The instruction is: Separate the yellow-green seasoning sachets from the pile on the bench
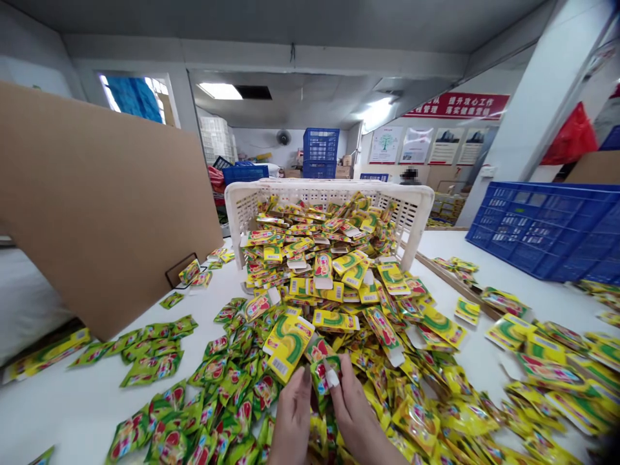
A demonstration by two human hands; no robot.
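Note:
My right hand [356, 410] pinches a small green sachet [320, 380] with a red fruit picture, and a white wrap covers one of its fingertips. On the sachet's left is my left hand [292, 413], its fingers closed; what they grip, if anything, is hidden. Just beyond my fingertips, a yellow box [289, 342] with a green swirl and a small box with a pinkish face [320, 349] lie against the heap. Green sachets [237, 387] are piled to the left of my hands, yellow sachets [416, 420] to the right.
A white plastic crate [329, 187] lies tipped toward me, with yellow boxes spilling from it. Brown cardboard [111, 213] stands at the left. More boxes [547, 361] lie on the white table [436, 242] at right, near a blue crate [547, 229]. A person's head shows far back.

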